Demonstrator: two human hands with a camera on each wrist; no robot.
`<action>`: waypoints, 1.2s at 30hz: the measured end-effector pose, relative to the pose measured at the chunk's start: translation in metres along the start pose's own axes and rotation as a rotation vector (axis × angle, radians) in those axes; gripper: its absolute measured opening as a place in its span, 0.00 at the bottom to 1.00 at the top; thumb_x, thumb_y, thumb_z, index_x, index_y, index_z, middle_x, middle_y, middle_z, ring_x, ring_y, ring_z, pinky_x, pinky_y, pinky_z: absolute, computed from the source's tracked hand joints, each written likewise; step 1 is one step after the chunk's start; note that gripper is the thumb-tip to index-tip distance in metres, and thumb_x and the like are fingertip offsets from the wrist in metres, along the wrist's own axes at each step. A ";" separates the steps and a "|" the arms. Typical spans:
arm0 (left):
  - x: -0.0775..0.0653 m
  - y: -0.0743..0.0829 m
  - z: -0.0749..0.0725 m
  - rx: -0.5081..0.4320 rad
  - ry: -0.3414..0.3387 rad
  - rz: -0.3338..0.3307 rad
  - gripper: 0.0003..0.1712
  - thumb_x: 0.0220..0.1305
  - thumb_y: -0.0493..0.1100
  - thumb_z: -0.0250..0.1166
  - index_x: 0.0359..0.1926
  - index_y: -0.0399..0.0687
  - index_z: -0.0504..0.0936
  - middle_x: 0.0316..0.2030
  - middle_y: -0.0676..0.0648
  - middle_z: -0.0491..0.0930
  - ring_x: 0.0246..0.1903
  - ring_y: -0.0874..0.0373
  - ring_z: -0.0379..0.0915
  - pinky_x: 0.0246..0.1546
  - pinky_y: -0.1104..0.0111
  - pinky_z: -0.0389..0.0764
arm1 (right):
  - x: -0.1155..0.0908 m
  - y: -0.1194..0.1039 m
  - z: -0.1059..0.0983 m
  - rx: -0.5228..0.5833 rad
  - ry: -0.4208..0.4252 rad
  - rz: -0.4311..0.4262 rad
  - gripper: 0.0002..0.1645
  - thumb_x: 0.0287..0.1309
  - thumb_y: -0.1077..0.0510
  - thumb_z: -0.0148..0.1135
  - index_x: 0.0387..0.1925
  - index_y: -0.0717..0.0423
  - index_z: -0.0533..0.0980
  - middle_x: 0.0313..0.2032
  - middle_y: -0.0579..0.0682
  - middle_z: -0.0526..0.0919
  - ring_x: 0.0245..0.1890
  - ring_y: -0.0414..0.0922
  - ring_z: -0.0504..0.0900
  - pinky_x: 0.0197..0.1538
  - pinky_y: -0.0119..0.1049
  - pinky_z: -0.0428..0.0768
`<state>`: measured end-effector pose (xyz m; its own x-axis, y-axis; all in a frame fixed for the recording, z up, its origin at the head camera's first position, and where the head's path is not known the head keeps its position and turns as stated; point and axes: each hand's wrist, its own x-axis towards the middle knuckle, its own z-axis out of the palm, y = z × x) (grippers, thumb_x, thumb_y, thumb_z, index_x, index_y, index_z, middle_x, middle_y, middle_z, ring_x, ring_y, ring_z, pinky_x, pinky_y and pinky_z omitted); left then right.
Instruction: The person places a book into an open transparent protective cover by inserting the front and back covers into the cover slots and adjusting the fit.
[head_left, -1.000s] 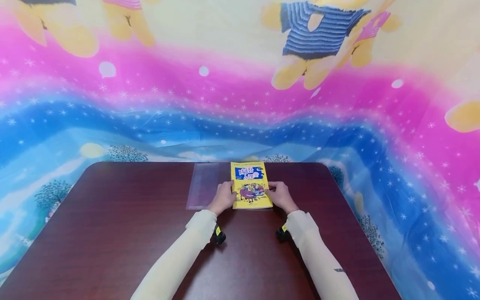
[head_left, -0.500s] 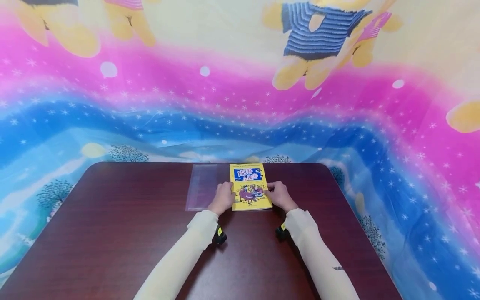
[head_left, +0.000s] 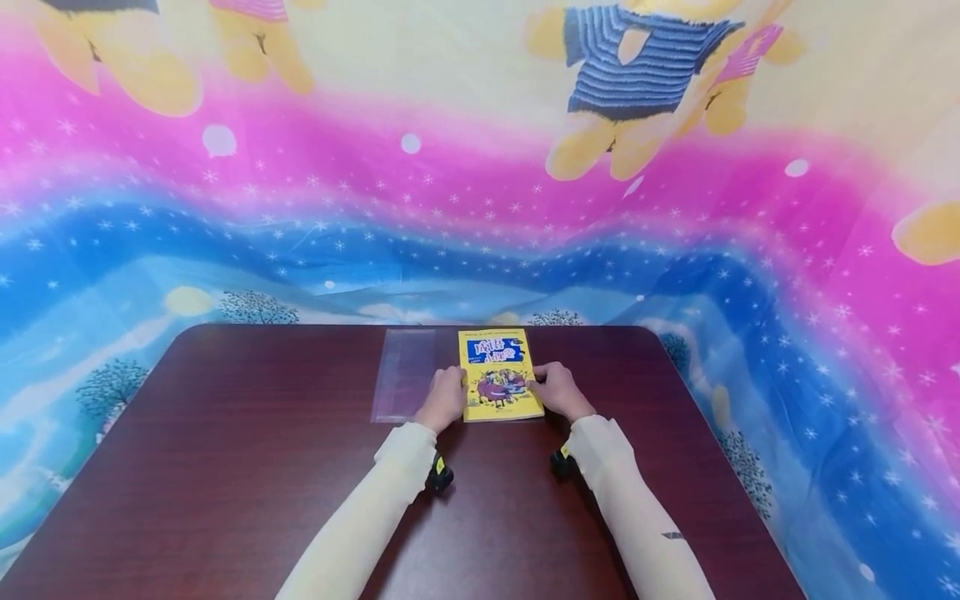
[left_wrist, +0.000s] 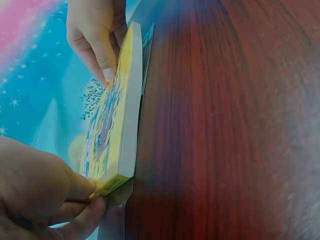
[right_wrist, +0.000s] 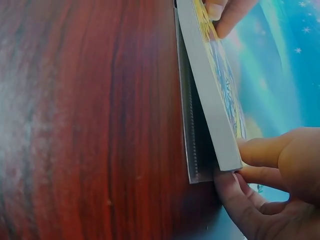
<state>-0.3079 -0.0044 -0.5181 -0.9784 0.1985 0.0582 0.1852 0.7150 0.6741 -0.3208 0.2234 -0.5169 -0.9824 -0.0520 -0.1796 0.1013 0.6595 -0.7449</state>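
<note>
A yellow paperback book (head_left: 500, 375) with a blue title panel and a cartoon picture lies face up on the right part of a clear plastic book cover (head_left: 405, 375). My left hand (head_left: 444, 397) pinches the book's spine side, thumb on top. On the opposite edge, my right hand (head_left: 561, 390) grips with thumb above and fingers underneath. The right wrist view shows a narrow gap between the book's page edges (right_wrist: 212, 100) and the plastic cover (right_wrist: 192, 150) below. Low in the left wrist view, the left fingers (left_wrist: 82, 185) hold the spine corner.
A dark reddish-brown wooden table (head_left: 225, 467) carries everything, its far edge just behind the book. Beyond it hangs a colourful printed cloth (head_left: 375, 200) with bears and snowflakes. A black wrist device (head_left: 439, 473) is strapped at the left cuff, with another (head_left: 562, 462) at the right.
The book has shifted slightly toward me and a little left, its top edge coming away from the table's far edge. Both hands keep their hold on its sides.
</note>
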 end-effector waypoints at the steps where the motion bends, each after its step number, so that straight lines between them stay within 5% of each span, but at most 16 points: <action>1: -0.001 0.000 0.000 0.014 0.014 0.008 0.13 0.73 0.31 0.57 0.27 0.38 0.75 0.21 0.45 0.70 0.24 0.54 0.68 0.24 0.69 0.70 | 0.000 -0.001 0.000 0.000 -0.007 -0.002 0.22 0.72 0.59 0.60 0.63 0.64 0.77 0.45 0.58 0.87 0.33 0.44 0.86 0.44 0.39 0.88; 9: -0.007 0.000 0.004 0.112 0.118 0.085 0.11 0.70 0.32 0.60 0.27 0.39 0.79 0.20 0.46 0.73 0.24 0.53 0.69 0.26 0.65 0.73 | 0.002 0.002 -0.002 -0.004 -0.021 -0.020 0.24 0.72 0.58 0.60 0.65 0.62 0.76 0.45 0.57 0.87 0.33 0.44 0.86 0.43 0.39 0.88; 18: -0.011 0.006 0.013 0.300 0.118 0.090 0.05 0.64 0.29 0.62 0.38 0.29 0.84 0.33 0.36 0.82 0.36 0.45 0.73 0.38 0.58 0.82 | 0.001 0.008 0.000 0.001 0.000 -0.049 0.27 0.72 0.57 0.60 0.68 0.63 0.72 0.47 0.58 0.87 0.33 0.43 0.86 0.42 0.38 0.86; 23: -0.009 0.007 0.012 0.392 0.109 0.120 0.05 0.63 0.29 0.64 0.38 0.29 0.84 0.36 0.36 0.83 0.37 0.45 0.73 0.45 0.58 0.78 | 0.000 0.004 -0.002 0.008 -0.013 -0.064 0.26 0.72 0.57 0.60 0.67 0.63 0.74 0.46 0.57 0.87 0.33 0.43 0.86 0.43 0.39 0.86; 30: -0.004 0.004 0.005 0.268 0.096 0.103 0.04 0.64 0.29 0.63 0.36 0.32 0.85 0.32 0.39 0.84 0.36 0.46 0.71 0.44 0.57 0.77 | 0.002 -0.001 -0.006 -0.023 -0.011 -0.055 0.28 0.71 0.56 0.61 0.67 0.66 0.73 0.48 0.60 0.86 0.34 0.44 0.86 0.46 0.41 0.87; 36: 0.000 -0.003 -0.006 0.198 0.064 0.173 0.08 0.68 0.30 0.61 0.33 0.34 0.85 0.37 0.39 0.85 0.43 0.44 0.76 0.58 0.55 0.74 | 0.005 -0.005 -0.012 -0.051 -0.008 -0.063 0.42 0.72 0.51 0.59 0.75 0.69 0.57 0.57 0.65 0.80 0.37 0.45 0.85 0.49 0.44 0.86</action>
<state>-0.3087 -0.0104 -0.5155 -0.9331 0.2912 0.2108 0.3587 0.7925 0.4932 -0.3283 0.2287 -0.5063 -0.9853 -0.0999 -0.1387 0.0314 0.6921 -0.7211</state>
